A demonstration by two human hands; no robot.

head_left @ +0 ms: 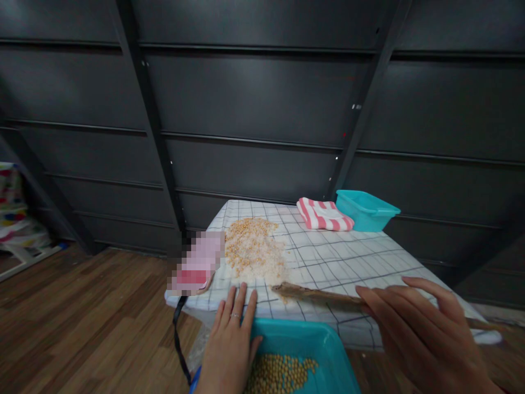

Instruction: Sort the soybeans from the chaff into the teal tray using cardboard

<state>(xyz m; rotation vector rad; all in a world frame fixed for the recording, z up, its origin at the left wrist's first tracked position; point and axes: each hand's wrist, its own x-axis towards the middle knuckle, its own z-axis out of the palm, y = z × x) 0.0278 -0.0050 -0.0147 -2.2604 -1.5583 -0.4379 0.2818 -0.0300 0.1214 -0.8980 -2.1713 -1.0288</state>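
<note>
Right hand [426, 323] gripping wooden stick [324, 295], tip beside soybean-and-rice heap [255, 250] on checked tablecloth [320, 254]; left hand [230, 335], fingers extended, at rim of turquoise tub [328, 355]; probably best: tip low, strokes light, tub steady

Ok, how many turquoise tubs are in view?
2. The near tub, holding beans, is at the near edge of the table, by the left hand; the far tub stands at its back right, beside the striped towel. Others could be hidden below.
</note>
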